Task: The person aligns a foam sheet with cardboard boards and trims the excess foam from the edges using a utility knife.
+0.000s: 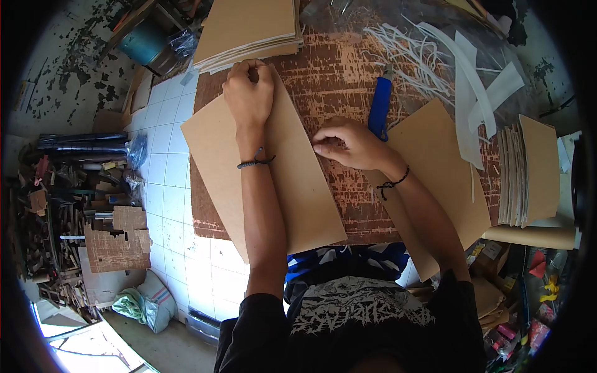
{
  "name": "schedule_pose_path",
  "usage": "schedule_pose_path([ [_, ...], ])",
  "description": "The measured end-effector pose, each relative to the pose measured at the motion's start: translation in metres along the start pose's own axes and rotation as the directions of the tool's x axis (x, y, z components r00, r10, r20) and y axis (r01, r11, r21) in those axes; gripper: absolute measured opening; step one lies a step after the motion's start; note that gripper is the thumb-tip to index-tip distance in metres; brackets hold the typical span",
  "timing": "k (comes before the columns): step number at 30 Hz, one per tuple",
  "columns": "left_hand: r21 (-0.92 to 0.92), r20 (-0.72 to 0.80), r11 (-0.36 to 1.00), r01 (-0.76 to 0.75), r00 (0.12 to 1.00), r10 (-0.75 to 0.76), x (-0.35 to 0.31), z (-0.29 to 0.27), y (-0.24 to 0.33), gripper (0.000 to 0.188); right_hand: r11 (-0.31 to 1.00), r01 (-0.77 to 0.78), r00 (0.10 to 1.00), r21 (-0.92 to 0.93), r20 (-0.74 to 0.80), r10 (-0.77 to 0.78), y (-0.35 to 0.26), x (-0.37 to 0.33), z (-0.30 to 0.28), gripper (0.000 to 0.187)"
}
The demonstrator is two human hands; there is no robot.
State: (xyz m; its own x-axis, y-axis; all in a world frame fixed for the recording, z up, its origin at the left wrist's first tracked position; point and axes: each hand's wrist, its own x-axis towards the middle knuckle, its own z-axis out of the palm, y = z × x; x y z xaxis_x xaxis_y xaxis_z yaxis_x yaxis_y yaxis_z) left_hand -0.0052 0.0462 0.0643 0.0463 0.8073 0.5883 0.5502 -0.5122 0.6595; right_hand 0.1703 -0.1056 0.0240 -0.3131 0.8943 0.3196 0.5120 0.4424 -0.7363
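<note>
A tan cardboard sheet (214,149) lies at an angle across the near left of the scored brown worktop. Over its far end, my left hand (250,93) is closed with curled fingers. Whatever it may hold is hidden. At the sheet's right edge my right hand (348,143) has its fingers bent in and thumb close to them, the tips by the edge. I cannot make out anything in its grasp. Beyond the right hand lies a blue-handled utility knife (380,109). Under my right forearm rests another cardboard sheet (435,155).
A stack of cardboard sheets (249,28) sits at the far left of the worktop (333,68). At the far right are thin white strips (416,56) and wider white bands (476,81) on clear plastic. More stacked boards (513,174) stand at the right edge.
</note>
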Motion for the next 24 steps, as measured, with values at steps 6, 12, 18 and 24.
schedule_pose_path([
  [6,0.017,0.006,0.999,0.05,0.999,-0.05,-0.001,0.002,-0.004,0.02,1.0,-0.031,0.988,-0.005,0.155,0.031,-0.004,-0.001,-0.003,0.019],
  [12,0.059,0.014,0.997,0.04,0.999,-0.041,0.0,0.001,-0.012,0.023,0.991,-0.1,0.982,0.088,0.168,0.084,-0.005,-0.002,-0.005,0.017],
  [18,0.012,-0.001,0.997,0.078,0.997,-0.078,0.0,-0.002,-0.015,0.024,0.994,0.068,0.987,-0.084,0.15,-0.055,-0.002,-0.005,0.0,0.022],
  [24,0.062,0.004,0.992,0.107,0.994,-0.107,0.004,-0.006,-0.022,0.026,0.995,0.09,0.952,-0.038,0.295,-0.075,-0.004,-0.002,-0.007,0.019],
])
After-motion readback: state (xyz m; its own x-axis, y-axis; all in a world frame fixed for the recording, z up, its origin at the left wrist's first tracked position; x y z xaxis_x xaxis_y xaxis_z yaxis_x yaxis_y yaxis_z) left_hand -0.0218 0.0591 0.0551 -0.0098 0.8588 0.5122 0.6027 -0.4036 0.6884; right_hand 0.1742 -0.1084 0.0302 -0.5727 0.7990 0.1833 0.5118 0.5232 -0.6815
